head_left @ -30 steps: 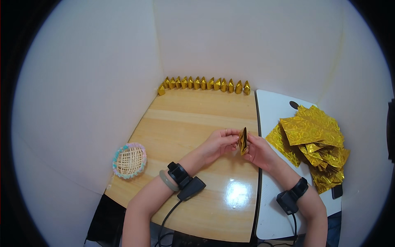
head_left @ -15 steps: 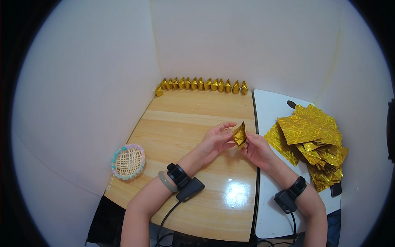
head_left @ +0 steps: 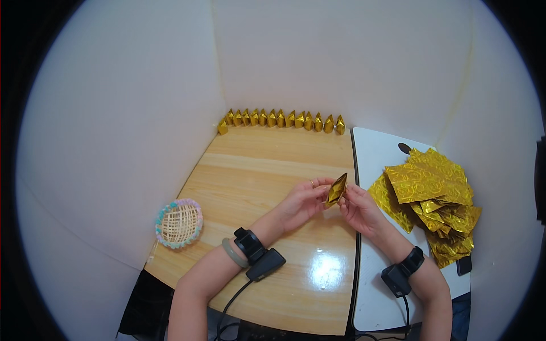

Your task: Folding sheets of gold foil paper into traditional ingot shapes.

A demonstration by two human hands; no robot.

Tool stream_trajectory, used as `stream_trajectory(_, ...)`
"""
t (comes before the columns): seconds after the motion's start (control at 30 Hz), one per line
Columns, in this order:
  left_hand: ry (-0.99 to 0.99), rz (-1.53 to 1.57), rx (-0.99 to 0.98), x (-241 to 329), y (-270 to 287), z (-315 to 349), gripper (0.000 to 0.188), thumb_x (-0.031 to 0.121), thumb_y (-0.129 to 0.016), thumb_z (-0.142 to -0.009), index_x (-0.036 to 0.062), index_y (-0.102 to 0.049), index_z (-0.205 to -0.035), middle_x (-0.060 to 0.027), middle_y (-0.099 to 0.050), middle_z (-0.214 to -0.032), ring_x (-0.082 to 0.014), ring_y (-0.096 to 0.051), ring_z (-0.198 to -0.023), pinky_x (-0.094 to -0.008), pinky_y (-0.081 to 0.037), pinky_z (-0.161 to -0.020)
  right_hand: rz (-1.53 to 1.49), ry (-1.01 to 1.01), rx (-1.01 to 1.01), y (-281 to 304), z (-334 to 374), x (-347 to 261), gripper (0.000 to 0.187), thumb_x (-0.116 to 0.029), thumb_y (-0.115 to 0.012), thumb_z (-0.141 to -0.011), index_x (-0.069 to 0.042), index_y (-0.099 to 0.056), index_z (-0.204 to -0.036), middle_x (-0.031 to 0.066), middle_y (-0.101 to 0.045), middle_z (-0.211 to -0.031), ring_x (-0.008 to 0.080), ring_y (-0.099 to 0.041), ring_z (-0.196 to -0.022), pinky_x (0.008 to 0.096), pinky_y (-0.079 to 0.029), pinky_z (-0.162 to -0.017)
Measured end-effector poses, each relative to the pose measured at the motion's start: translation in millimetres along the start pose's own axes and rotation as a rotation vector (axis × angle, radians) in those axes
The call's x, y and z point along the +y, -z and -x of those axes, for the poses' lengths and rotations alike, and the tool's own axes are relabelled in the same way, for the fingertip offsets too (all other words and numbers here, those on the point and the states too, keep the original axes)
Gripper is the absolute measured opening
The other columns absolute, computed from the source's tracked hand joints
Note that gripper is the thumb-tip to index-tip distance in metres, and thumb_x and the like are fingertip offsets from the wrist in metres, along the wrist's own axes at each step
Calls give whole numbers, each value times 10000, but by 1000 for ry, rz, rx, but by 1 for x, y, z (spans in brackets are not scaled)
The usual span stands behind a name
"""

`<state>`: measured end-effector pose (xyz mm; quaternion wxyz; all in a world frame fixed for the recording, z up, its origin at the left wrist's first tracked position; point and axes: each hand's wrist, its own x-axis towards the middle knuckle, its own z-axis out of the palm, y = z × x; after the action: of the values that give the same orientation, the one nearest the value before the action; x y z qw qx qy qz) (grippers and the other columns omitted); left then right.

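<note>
Between my two hands, above the wooden table (head_left: pixel 250 187), is a folded gold paper ingot (head_left: pixel 337 190), tilted with its pointed tip up to the right. My left hand (head_left: pixel 305 200) pinches its left side, thumb and fingers closed on the paper. On the other side my right hand (head_left: pixel 360 209) grips the ingot's right edge with thumb and fingertips. The undersides of the fingers are partly hidden by the ingot and the hands.
Finished-looking gold paper ingots (head_left: pixel 280 118) stand in a row along the back wall. A small woven basket (head_left: pixel 178 224) with a pastel rim sits at left. Right, a white board (head_left: pixel 375 284) bears a heap of gold paper sheets (head_left: pixel 429 182) and a dark flat object (head_left: pixel 464 265).
The ingot has turned, its tip now leaning to the right and its hollow narrower in view. Both hands have shifted slightly rightward with it and keep hold.
</note>
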<state>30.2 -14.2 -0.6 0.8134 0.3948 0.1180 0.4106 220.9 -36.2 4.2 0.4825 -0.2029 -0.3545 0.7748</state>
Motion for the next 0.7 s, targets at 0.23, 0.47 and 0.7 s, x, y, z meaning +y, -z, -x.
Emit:
stream_trajectory(0.23, 0, -10, -4, 3, -9, 4, 351, 176, -553, -884, 84, -443, -1204, -31, -558, -1135, -109, -530, -1009, -255, -438, -789, -109, 20, -39, -8, 3, -3, 231, -175, -512, -915, -16, -512, -1083, 69, -588, -960, 130, -591, -794, 208, -524, -677)
stream_trajectory(0.47, -60, 21, -121, 0, -4, 4, 347, 195, -586, -861, 95, -457, -1167, -63, -547, -1167, -149, -532, -1053, -300, -442, -870, -207, -23, -234, 1, 1, -1, 254, -165, -535, -903, -11, -504, -1102, 62, -586, -964, 115, -574, -747, 201, -514, -635)
stream_trajectory(0.7, 18, 38, -153, 0, -11, 7, 330, 191, -588, -861, 82, -465, -1148, -73, -548, -1162, -162, -543, -1043, -306, -445, -884, -201, -49, -76, -1, 2, 0, 317, -291, -475, -933, -21, -503, -1097, 41, -567, -906, 116, -528, -687, 202, -495, -617)
